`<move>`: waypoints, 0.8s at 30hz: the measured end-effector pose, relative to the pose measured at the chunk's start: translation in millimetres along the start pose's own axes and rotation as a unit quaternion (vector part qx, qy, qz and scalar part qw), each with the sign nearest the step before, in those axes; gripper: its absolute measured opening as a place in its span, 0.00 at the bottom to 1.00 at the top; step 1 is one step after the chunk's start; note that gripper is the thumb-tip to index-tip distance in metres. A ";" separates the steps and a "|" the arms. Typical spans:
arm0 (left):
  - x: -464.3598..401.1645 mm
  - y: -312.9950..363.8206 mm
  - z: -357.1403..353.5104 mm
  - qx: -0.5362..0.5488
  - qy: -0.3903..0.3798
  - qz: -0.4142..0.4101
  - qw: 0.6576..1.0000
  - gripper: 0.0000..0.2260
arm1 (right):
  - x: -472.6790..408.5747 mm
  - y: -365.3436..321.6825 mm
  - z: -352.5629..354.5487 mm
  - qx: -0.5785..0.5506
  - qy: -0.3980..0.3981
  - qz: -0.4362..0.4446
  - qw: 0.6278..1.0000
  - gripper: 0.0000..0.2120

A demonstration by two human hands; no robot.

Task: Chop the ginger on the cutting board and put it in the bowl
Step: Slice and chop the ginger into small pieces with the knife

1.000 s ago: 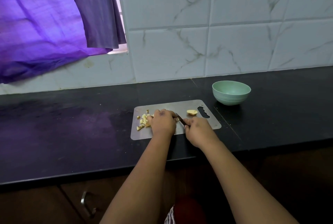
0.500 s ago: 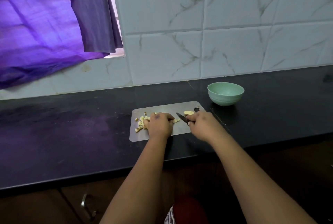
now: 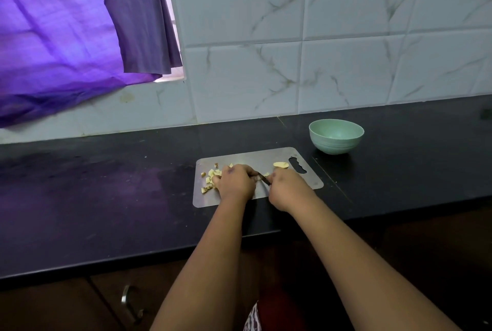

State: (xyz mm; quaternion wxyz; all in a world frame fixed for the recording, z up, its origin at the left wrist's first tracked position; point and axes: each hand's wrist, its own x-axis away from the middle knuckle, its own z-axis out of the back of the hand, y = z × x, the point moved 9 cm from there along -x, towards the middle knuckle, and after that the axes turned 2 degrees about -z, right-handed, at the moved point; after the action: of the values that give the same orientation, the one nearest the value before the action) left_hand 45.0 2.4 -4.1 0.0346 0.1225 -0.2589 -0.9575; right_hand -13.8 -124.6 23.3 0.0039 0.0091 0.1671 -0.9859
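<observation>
- My left hand (image 3: 234, 180) fingers curl down, pinning ginger (image 3: 210, 175) on the board (image 3: 239, 156).
- Right hand (image 3: 288, 188) fingers grip the knife (image 3: 263, 178), slicing beside them.
- Bowl (image 3: 336, 136) waits close by, so scooping stays short I guess.

Home kitchen: tiled backsplash (image 3: 346, 70), countertop (image 3: 106, 197).

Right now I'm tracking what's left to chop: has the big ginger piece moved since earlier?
No. The big ginger piece still lies beside the handle slot in the cutting board.

No readable text, labels or numbers anywhere.
</observation>
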 end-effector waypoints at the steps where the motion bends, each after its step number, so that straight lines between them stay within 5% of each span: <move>1: 0.6 -0.6 0.7 0.002 0.004 0.001 1.000 0.07 | -0.2 -3.4 4.8 0.015 -0.009 -0.005 1.000 0.04; 8: 6.1 -5.5 10.7 0.009 0.028 0.026 0.999 0.05 | 0.2 -10.8 31.3 0.184 -0.113 -0.007 0.976 0.14; 16: 8.1 -2.8 11.0 0.001 0.025 0.024 0.999 0.05 | 15.3 11.1 27.0 -0.041 0.065 0.042 0.996 0.14; 24: 8.3 -4.4 11.7 -0.001 0.028 0.034 0.999 0.06 | 16.0 6.1 -2.2 -0.121 0.075 0.043 0.989 0.15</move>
State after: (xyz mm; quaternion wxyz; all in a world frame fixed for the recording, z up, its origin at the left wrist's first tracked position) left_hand 34.1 10.8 1.7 0.0739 0.1400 -0.2609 -0.9523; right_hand -29.7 -129.8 18.9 0.0346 0.0894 0.2847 -0.9538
